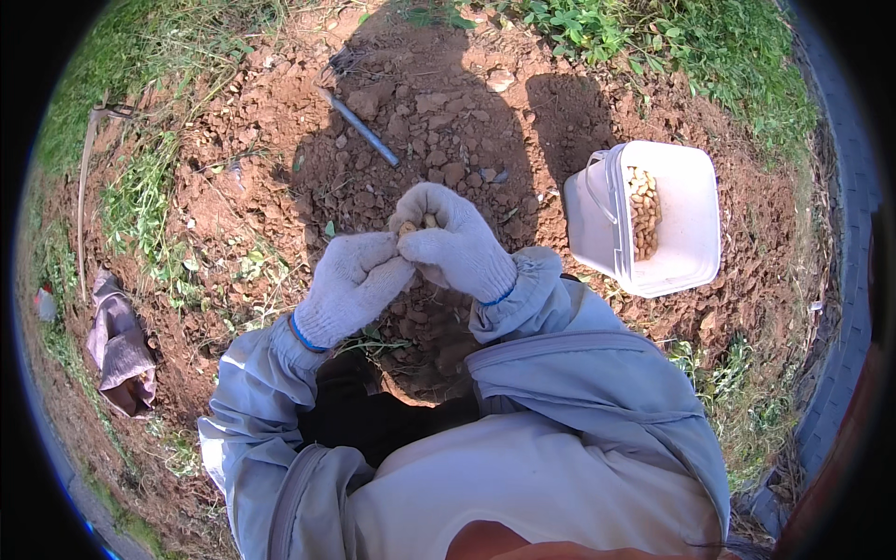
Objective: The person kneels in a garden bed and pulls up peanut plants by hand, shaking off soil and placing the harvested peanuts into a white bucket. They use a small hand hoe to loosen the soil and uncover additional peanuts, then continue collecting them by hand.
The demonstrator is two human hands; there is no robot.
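My hands, in white knit gloves with blue-edged cuffs, meet fingertip to fingertip above the reddish soil. Between the thumb and bent fingers of my right hand [458, 241] are small tan peanut pods [408, 227]. My left hand [360, 283] touches the right at the fingertips, its own fingers drawn together; whether it grips a pod is hidden. To the right stands a white plastic bucket [591, 217], its bail handle folded against the side. Many peanuts [644, 213] lie inside it.
Ahead on the clods lies a short hand rake [360, 129] with a metal handle. On the left are a long-handled hoe [85, 189] and a crumpled woven sack [122, 343]. Leafy plants [595, 28] grow at the far side; grey paving [850, 280] runs along the right.
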